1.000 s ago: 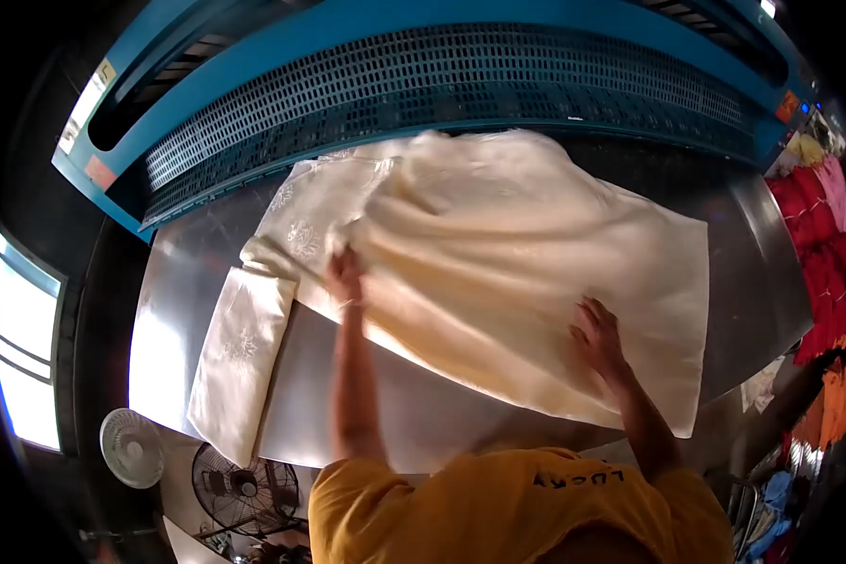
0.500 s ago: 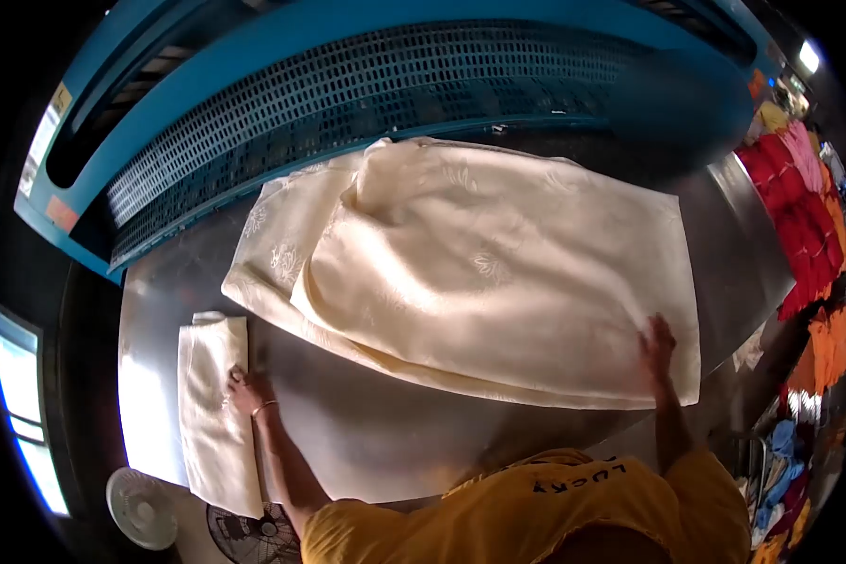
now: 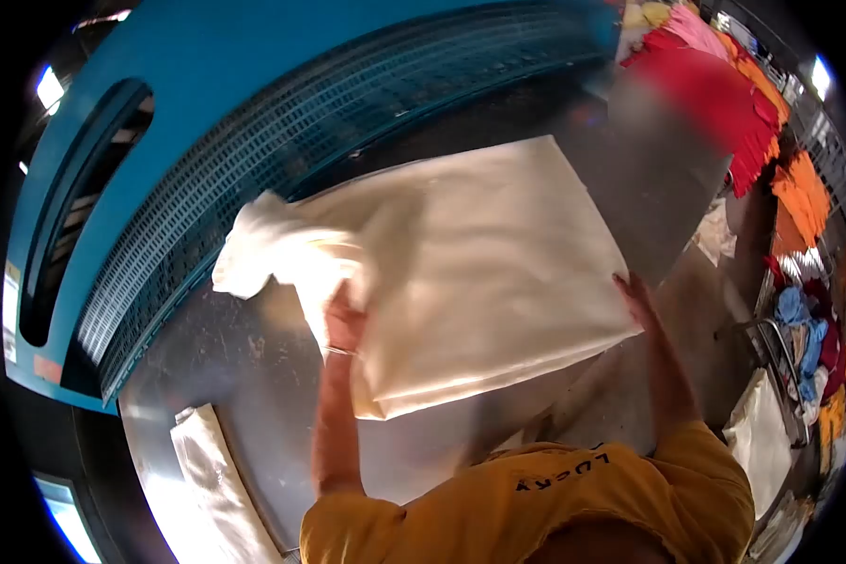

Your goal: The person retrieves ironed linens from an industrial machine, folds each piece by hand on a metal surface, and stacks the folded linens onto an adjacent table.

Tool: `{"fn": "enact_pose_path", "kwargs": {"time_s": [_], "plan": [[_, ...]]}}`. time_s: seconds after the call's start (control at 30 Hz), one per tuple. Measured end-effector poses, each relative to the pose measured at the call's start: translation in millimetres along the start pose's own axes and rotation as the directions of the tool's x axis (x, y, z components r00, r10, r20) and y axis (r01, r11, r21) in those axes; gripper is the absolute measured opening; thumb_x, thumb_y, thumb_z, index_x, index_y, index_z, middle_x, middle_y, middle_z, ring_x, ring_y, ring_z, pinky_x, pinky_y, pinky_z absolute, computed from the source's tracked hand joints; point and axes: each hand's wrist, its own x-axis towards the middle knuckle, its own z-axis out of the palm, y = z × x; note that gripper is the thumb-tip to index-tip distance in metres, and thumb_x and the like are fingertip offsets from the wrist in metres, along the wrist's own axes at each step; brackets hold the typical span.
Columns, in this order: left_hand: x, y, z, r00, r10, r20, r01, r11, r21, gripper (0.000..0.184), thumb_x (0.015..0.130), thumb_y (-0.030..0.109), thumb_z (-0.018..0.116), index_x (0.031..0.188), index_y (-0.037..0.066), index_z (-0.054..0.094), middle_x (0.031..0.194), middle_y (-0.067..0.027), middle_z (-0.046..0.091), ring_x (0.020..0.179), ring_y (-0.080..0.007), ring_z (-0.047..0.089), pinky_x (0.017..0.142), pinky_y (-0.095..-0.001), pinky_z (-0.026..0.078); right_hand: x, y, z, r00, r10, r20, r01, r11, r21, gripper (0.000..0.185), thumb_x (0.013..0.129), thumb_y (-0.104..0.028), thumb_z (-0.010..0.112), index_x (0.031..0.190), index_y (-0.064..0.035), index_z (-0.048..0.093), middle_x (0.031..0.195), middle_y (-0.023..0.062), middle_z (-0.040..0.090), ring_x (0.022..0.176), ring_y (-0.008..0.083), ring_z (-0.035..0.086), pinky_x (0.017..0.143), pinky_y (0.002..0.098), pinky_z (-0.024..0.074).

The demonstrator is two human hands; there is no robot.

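A large cream tablecloth-like cloth (image 3: 479, 254) lies folded in layers on the metal table, its left end bunched up and partly smeared by motion. My left hand (image 3: 345, 320) is closed on the cloth near its left side, with fabric gathered around the fingers. At the right edge, my right hand (image 3: 634, 299) grips the cloth, its fingers partly hidden by the fabric. A narrow folded cream cloth (image 3: 218, 484) rests apart from both hands at the table's lower left.
The metal table (image 3: 254, 395) borders a blue machine (image 3: 226, 66) with a perforated guard. Red fabric (image 3: 752, 117), orange cloths (image 3: 801, 197) and blue cloths (image 3: 804, 338) are piled along the right. Another cream cloth (image 3: 759, 437) sits at lower right.
My left hand has left the narrow folded cloth and moved onto the large cloth. That cloth's left part is now bunched up. The view has turned and shifted right.
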Motion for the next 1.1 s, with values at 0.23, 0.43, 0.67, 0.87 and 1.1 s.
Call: {"fn": "enact_pose_path", "kwargs": {"time_s": [0.23,0.43,0.67,0.87,1.1], "plan": [[-151.9,-172.4,192.8,0.842,-0.291,0.455,-0.462,0.047,0.885,0.08,0.067,0.04,0.071,0.131,0.008,0.035,0.125,-0.017,0.043,0.113,-0.0366,0.039,0.096,-0.0456,0.034,-47.0,-27.9,-29.0,0.994,0.048,0.097,-0.107,0.344,0.933,0.033,0.085,-0.011,0.053,0.117,-0.0018,0.053,0.102,0.0052,0.06,0.087,0.0133,0.058,0.076,0.027,0.0472],[-180.9,-223.4,248.1,0.929,-0.227,0.292,-0.326,-0.13,0.936,0.059,0.074,0.032,0.067,0.12,0.003,0.045,0.112,-0.0175,0.052,0.101,-0.034,0.049,0.085,-0.0427,0.041,-45.8,-131.6,34.9,0.987,0.011,0.16,-0.144,0.504,0.851,0.016,0.083,-0.018,0.06,0.094,-0.0061,0.059,0.072,-0.0015,0.057,0.058,0.0078,0.051,0.052,0.0241,0.0441],[-217.8,-261.4,55.8,0.999,0.038,-0.037,0.024,0.294,0.956,0.038,0.081,0.014,0.055,0.118,0.007,0.05,0.113,-0.013,0.056,0.1,-0.0233,0.055,0.085,-0.0391,0.042,-111.4,-208.8,67.8,0.542,-0.643,0.541,0.003,0.645,0.764,0.044,0.091,-0.022,0.049,0.131,-0.0065,0.038,0.114,0.0065,0.057,0.097,0.0156,0.056,0.087,0.0289,0.0435],[-336.4,-150.5,-107.4,0.836,0.511,-0.203,-0.085,0.485,0.871,0.052,0.088,0.032,0.048,0.128,-0.001,0.038,0.123,-0.0163,0.045,0.11,-0.028,0.046,0.092,-0.0388,0.04,-70.9,-121.4,96.4,0.941,0.127,0.313,-0.322,0.62,0.716,0.04,0.085,-0.033,0.055,0.113,-0.0042,0.052,0.096,0.0078,0.06,0.086,0.0155,0.058,0.07,0.0311,0.0475],[-235.0,-57.5,-2.6,0.759,-0.206,-0.618,0.596,0.603,0.53,0.065,0.077,0.05,0.058,0.117,0.0,0.049,0.099,-0.0145,0.057,0.092,-0.0262,0.056,0.074,-0.0352,0.048,-85.6,-141.3,186.9,0.974,0.089,0.21,-0.225,0.52,0.824,0.034,0.077,-0.018,0.06,0.107,-0.0004,0.057,0.086,0.007,0.061,0.078,0.0151,0.057,0.057,0.0322,0.0497]]}}
